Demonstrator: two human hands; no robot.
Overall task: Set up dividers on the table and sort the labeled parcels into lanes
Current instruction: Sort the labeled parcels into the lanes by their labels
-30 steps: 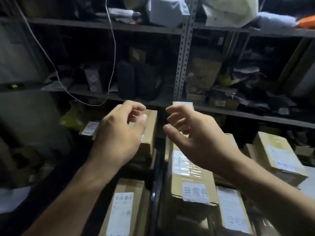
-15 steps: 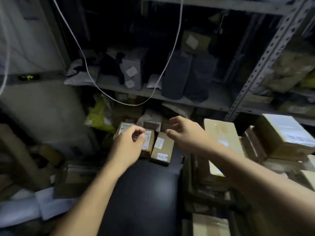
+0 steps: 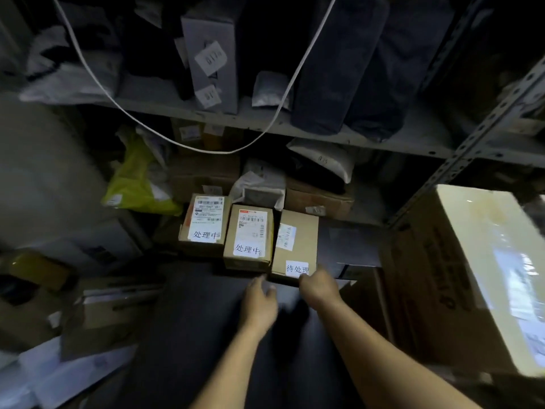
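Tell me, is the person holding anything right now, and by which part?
Nothing is held. The left hand and right hand reach over the dark table toward the small brown cardboard parcel labelled 待处理; whether the right fingertips touch it cannot be told.

Left parcel (image 3: 204, 224): brown carton, flat, at 11 o'clock on the dark bench (image 3: 188, 335) — white slip reads 处理中.
Middle parcel (image 3: 249, 237): brown carton, flat, touching the left one's right side; shipping label above a 处理中 slip.
Right parcel (image 3: 295, 243): plain brown carton at 12 o'clock, just beside the middle one — small barcode label, 待处理 slip at its near edge.
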